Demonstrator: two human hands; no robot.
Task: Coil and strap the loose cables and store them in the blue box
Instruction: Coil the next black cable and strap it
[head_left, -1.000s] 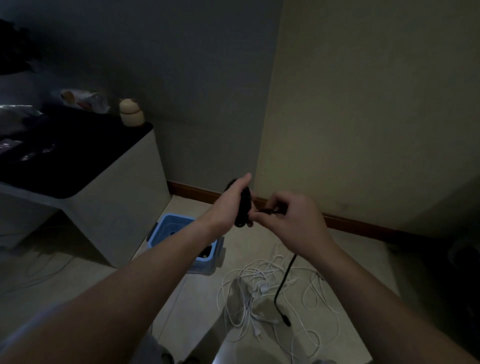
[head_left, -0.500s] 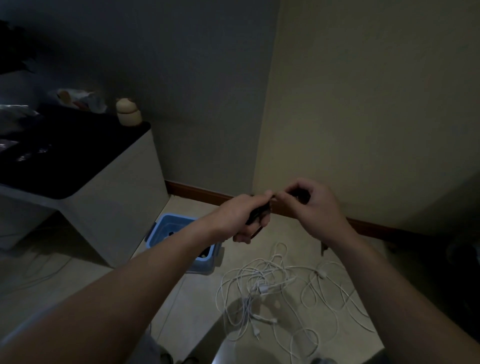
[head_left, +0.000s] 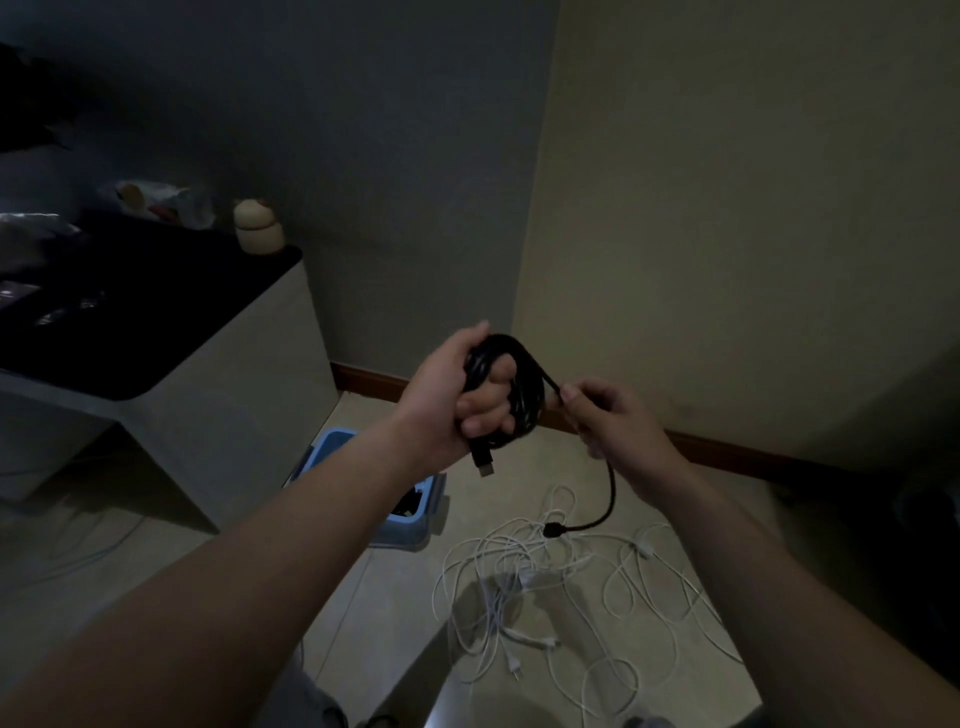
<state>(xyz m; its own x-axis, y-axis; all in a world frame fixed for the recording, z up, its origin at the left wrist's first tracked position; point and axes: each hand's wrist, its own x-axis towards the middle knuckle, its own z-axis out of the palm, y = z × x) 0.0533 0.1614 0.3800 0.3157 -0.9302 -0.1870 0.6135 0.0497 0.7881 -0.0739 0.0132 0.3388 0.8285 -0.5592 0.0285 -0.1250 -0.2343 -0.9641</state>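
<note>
My left hand (head_left: 457, 400) grips a coil of black cable (head_left: 524, 384) held up in front of me; one plug end hangs just below the fist. My right hand (head_left: 610, 415) pinches the free tail of the same cable beside the coil. That tail droops down in a curve and ends in a black plug over the floor. A tangle of loose white cables (head_left: 561, 582) lies on the tiled floor below. The blue box (head_left: 332, 452) stands on the floor to the left, partly hidden by my left forearm, with dark items inside.
A white cabinet with a black top (head_left: 156, 364) stands at the left, with a small round jar (head_left: 257, 228) and a bag on it. The room corner with a brown skirting board (head_left: 727, 452) lies straight ahead. Another white cable trails on the floor at far left.
The coil has grown into a wide loop in my left hand. My right hand moved away to the right along the tail, and only a short tail hangs free now.
</note>
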